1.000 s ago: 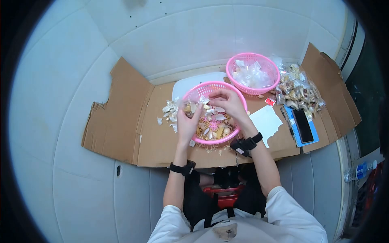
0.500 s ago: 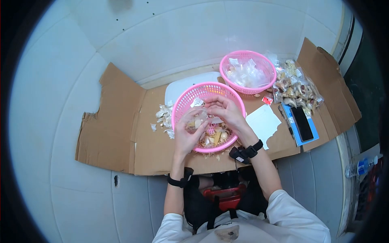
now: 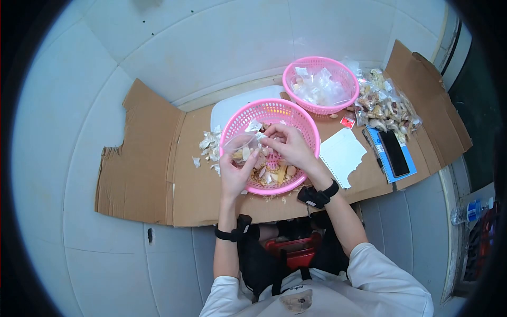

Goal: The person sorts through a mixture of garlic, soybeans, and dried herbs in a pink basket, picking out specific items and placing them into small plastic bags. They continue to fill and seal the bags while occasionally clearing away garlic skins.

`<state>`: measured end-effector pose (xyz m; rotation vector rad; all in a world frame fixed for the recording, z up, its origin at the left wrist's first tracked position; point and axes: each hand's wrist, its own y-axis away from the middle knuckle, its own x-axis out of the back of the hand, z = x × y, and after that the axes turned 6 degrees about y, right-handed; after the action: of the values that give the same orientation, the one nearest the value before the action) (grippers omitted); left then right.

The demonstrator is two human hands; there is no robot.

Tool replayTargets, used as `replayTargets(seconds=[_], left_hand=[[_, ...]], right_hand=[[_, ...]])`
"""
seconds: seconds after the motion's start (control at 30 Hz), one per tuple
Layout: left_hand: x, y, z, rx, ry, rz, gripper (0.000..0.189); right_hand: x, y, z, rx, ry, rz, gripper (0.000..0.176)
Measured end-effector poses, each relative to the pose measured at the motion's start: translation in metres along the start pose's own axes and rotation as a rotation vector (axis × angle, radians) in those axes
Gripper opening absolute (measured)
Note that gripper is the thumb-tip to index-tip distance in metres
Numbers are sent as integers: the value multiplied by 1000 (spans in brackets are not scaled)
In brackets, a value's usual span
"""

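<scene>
My left hand [image 3: 236,171] holds a small clear plastic bag [image 3: 243,143] with pale pieces inside, over the left side of the front pink basket [image 3: 311,122]. Close by on the right, my right hand [image 3: 287,145] has its fingers pinched near the bag's edge, at a small white piece too small to make out. Beneath both hands, the basket holds pale and yellowish pieces [image 3: 274,175] and a white packet [image 3: 253,126].
Behind stands a second pink basket [image 3: 288,79] of clear bags. Filled bags [image 3: 388,105] lie at the right, near a phone [image 3: 393,153] on a blue notebook [image 3: 409,165] and torn white paper [image 3: 342,156]. White scraps [image 3: 211,145] lie left, on cardboard [image 3: 198,195].
My hands have drawn slightly apart, and the bag's opening now shows between them. My right fingers have come down to the bag's edge. The whole view has shifted a little.
</scene>
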<state>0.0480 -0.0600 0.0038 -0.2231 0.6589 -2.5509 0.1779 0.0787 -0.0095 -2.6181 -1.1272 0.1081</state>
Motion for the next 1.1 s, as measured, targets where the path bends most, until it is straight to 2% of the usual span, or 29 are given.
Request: replayTargets(seconds=[0.13,0.33,0.43,0.5,0.53,0.7,0.8,0.9,1.1], left_hand=[[3,1,1,27,-16,-11,35],[3,2,-6,81,-5,1,33],[4,2,-10,78,-46,-15,34],[6,1,-12,57,-83,-33,34],[6,1,-12,76,-77,-25,34],[9,-4,-15,146,18,-14,37],[3,-8,-8,38,-27,10,33],[-2,-7,9,65,82,-8,34],[-7,3,29,225,220,-112,37]], right_hand=[[1,5,-11,-89,-89,-31,13],[3,7,-17,-141,2,-68,12],[1,8,-17,-42,35,5,13],[3,9,-21,14,220,12,14],[2,7,-17,17,219,12,14],[6,-4,-8,0,-177,29,17],[13,-6,-21,-53,-116,24,15],[14,-3,-30,-99,-190,30,15],[13,9,-37,9,-131,83,17]])
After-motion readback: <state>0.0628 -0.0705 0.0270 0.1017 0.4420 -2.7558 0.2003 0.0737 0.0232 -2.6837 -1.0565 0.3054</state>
